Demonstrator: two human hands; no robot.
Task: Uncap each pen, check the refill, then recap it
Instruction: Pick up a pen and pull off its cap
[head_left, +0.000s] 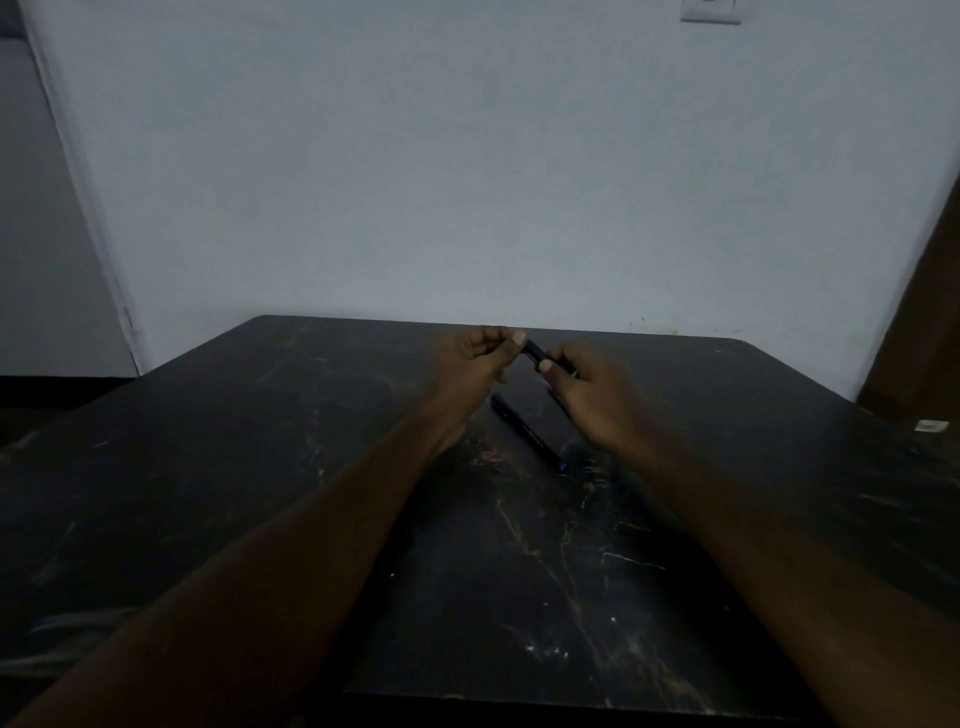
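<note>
dim room, pale wall behind a scratched black table (218, 467). both hands are raised over its far half — left hand (475, 364) and right hand (587, 395) each pinch one end of a dark pen (534, 351). second pen (527, 431) lies on the table just below them.

Count stands at two pens: one held pen (533, 352), one lying pen (527, 434). One desk (260, 467), one white scrap (930, 426), one wall plate (710, 13) recorded.

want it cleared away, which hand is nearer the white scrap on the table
Right. The right hand is left of the white scrap; the left hand lies farther left.
</note>
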